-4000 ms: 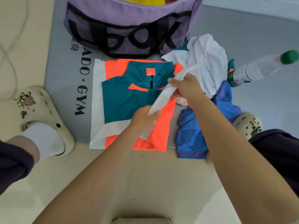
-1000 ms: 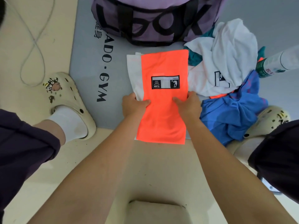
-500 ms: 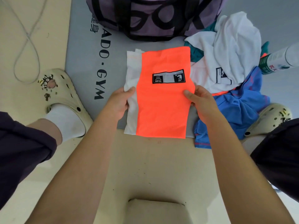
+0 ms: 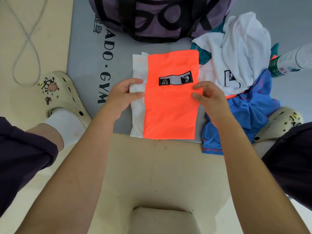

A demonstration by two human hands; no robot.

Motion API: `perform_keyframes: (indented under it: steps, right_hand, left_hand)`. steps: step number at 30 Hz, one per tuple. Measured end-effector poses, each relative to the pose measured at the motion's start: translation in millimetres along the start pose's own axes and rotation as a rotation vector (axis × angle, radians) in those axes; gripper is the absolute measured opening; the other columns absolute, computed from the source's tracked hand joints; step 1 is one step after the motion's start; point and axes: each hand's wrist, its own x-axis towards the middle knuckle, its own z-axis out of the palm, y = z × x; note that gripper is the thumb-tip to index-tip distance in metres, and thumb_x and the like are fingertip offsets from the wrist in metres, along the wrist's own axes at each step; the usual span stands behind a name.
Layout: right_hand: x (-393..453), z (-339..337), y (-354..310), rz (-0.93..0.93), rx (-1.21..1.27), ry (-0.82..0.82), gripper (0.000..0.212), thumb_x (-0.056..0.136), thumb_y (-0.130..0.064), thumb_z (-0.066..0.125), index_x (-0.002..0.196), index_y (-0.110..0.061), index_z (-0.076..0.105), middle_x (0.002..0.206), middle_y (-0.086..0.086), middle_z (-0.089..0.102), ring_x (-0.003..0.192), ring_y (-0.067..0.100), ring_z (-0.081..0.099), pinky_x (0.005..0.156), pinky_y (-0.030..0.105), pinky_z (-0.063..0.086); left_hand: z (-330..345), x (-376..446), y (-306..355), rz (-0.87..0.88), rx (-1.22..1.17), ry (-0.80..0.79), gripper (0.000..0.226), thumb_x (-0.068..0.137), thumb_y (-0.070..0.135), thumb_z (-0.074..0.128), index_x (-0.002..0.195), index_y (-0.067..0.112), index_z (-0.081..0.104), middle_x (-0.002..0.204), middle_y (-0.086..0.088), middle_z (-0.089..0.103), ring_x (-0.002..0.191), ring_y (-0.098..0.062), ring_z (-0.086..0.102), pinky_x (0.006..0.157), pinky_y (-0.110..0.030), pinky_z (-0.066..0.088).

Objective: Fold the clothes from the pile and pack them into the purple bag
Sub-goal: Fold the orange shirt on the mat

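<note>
The top edge is cutting off the purple bag, hiding its opening and contents. The right edge is cropping the plastic bottle, and its label text is reading too small to make out. The white shirt is covering most of a teal garment. The right hand and forearm are overlapping the blue garment. The left hand is hiding its fingertips behind the folded orange shirt.

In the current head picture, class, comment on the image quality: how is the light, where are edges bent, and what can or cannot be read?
Head view: light soft and even, shadows faint, no harsh glare; wide-angle lens bows the grey mat edge; the orange garment is sharp, its label reading TEAM; the purple bag is cropped at the top; the bottle print is too small to read.
</note>
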Motion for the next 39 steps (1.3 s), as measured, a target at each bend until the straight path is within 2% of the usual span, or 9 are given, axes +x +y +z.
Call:
perform_keyframes:
  steps: [5, 16, 19, 21, 24, 27, 33, 36, 39]
  right_hand:
    - [2.7, 2.5, -0.9, -0.044, -0.454, -0.104, 0.056, 0.079, -0.002, 0.072, 0.125, -0.029, 0.056, 0.100, -0.016, 0.056, 0.084, 0.012, 0.050, 0.074, 0.012, 0.044]
    - [8.6, 6.1, -4.8, -0.286, -0.929, 0.085, 0.037, 0.082, -0.010, 0.073, 0.117, -0.003, 0.066, 0.105, 0.024, 0.052, 0.103, 0.041, 0.050, 0.087, 0.051, 0.043]
    - [10.3, -4.4, -15.8, -0.277, -0.787, -0.008, 0.034, 0.080, -0.006, 0.074, 0.113, -0.004, 0.067, 0.126, 0.017, 0.051, 0.120, 0.032, 0.045, 0.098, 0.021, 0.040]
    - [10.0, -15.8, -25.1, -0.194, -0.602, -0.102, 0.030, 0.083, -0.003, 0.071, 0.111, -0.008, 0.065, 0.121, 0.007, 0.058, 0.114, 0.017, 0.051, 0.093, 0.008, 0.037]
    - [6.6, -31.6, -35.8, -0.051, -0.164, -0.192, 0.021, 0.089, -0.002, 0.064, 0.107, -0.012, 0.061, 0.098, 0.005, 0.060, 0.093, 0.015, 0.055, 0.087, 0.032, 0.044]
    - [4.8, -36.9, -41.2, -0.033, 0.089, -0.188, 0.015, 0.094, -0.005, 0.057, 0.106, -0.013, 0.060, 0.096, 0.004, 0.063, 0.093, 0.016, 0.059, 0.082, 0.031, 0.048]
    - [18.3, -25.7, -40.5, -0.022, 0.101, -0.145, 0.012, 0.098, -0.019, 0.055, 0.110, -0.020, 0.059, 0.092, -0.004, 0.065, 0.081, 0.008, 0.061, 0.065, 0.022, 0.052]
    - [39.4, -6.6, -28.9, -0.008, -0.028, 0.007, 0.024, 0.098, -0.024, 0.056, 0.122, -0.023, 0.058, 0.087, -0.004, 0.063, 0.073, 0.001, 0.059, 0.067, 0.020, 0.049]
    - [52.6, 13.1, -9.3, 0.116, -0.231, 0.130, 0.055, 0.091, -0.030, 0.066, 0.139, -0.019, 0.040, 0.090, -0.005, 0.055, 0.078, 0.003, 0.059, 0.070, 0.017, 0.046]
  left_hand:
    - [4.3, 7.5, 4.5, 0.043, 0.480, -0.044, 0.049, 0.079, 0.002, 0.073, 0.122, 0.023, 0.064, 0.122, 0.010, 0.061, 0.106, -0.007, 0.055, 0.080, -0.003, 0.042]
    - [6.4, 14.2, -4.4, 0.370, 0.934, 0.235, 0.015, 0.091, 0.009, 0.063, 0.103, 0.006, 0.072, 0.090, -0.009, 0.046, 0.095, -0.032, 0.052, 0.068, -0.024, 0.027]
    - [2.3, 12.3, 3.8, 0.465, 0.954, 0.186, 0.012, 0.087, 0.011, 0.068, 0.095, 0.005, 0.073, 0.116, -0.012, 0.052, 0.118, -0.030, 0.043, 0.089, -0.023, 0.033]
    - [1.4, 11.5, 13.7, 0.456, 0.886, 0.101, 0.008, 0.082, 0.010, 0.068, 0.088, 0.004, 0.070, 0.124, -0.006, 0.056, 0.124, -0.024, 0.044, 0.095, -0.021, 0.033]
    - [6.4, 7.2, 33.6, 0.233, 0.559, 0.036, 0.017, 0.076, 0.021, 0.061, 0.082, 0.005, 0.064, 0.087, -0.004, 0.062, 0.082, -0.012, 0.056, 0.070, -0.024, 0.041]
    - [12.0, 4.8, 48.5, 0.143, 0.302, 0.049, 0.022, 0.072, 0.025, 0.055, 0.081, 0.005, 0.055, 0.070, -0.002, 0.049, 0.063, -0.012, 0.045, 0.059, -0.029, 0.035]
    - [9.1, 15.7, 43.0, 0.106, 0.136, 0.035, 0.030, 0.087, 0.032, 0.058, 0.114, 0.019, 0.060, 0.113, -0.014, 0.067, 0.106, -0.032, 0.064, 0.099, -0.052, 0.048]
    - [11.1, 29.3, 26.5, 0.092, 0.166, 0.161, 0.015, 0.089, 0.037, 0.058, 0.103, 0.041, 0.060, 0.104, 0.012, 0.070, 0.097, -0.009, 0.067, 0.089, -0.037, 0.053]
    - [10.0, 37.8, 3.1, -0.074, 0.082, 0.207, 0.039, 0.085, 0.032, 0.072, 0.119, 0.032, 0.052, 0.110, 0.013, 0.066, 0.097, -0.008, 0.066, 0.083, -0.031, 0.055]
